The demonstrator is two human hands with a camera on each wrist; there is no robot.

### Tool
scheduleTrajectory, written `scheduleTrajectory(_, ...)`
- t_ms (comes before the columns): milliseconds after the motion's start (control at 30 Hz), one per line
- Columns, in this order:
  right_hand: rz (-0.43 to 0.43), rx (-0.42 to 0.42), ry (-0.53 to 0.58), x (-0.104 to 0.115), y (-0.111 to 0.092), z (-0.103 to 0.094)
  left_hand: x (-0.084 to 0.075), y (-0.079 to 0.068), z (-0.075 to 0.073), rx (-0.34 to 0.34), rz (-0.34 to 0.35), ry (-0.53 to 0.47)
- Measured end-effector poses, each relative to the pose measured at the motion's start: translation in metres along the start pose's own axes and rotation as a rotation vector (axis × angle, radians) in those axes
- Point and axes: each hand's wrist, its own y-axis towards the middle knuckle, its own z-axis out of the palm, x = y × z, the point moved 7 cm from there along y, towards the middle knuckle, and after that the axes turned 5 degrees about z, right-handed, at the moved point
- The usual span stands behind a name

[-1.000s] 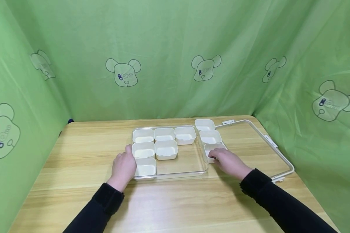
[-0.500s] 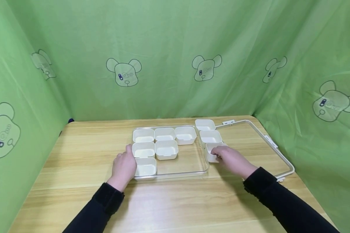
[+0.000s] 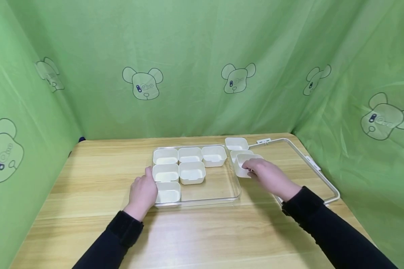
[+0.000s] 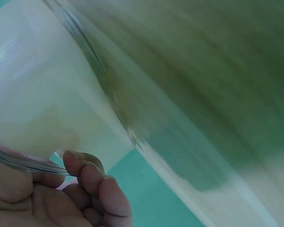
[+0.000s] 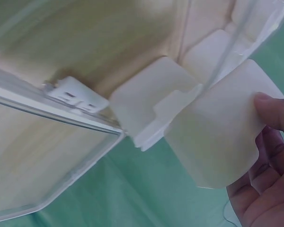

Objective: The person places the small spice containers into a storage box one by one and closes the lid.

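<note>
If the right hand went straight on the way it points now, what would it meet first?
Leading with the held white bin, the right hand would probably meet the standing white bin just beyond, close beside the clear tray. Height is unclear; it might pass over.

The head camera looks forward and down, standing back enough that I see the pale wood-grain tabletop [image 3: 205, 239] across the lower frame and the green printed cloth curtain [image 3: 192, 41] filling the top. The left-wrist camera peers aslant, close past the left hand [image 4: 61, 203] at lower left, sharing with the head view a clear rectangular plastic tray [image 3: 202, 202]; the right-wrist one, just as near, shares the cream rounded plastic cup [image 5: 217, 132] in the right hand [image 5: 270, 182] at lower right.
</note>
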Motion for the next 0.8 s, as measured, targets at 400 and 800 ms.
scheduleTrajectory(400,-0.047,-0.034,-0.024,0.028,0.018,-0.003,0.0,0.0,-0.001,0.005,-0.003,-0.014)
scheduleTrajectory(800,-0.063,-0.023,-0.022,0.052,0.035,0.011,0.0,0.0,0.0,0.001,-0.003,-0.004)
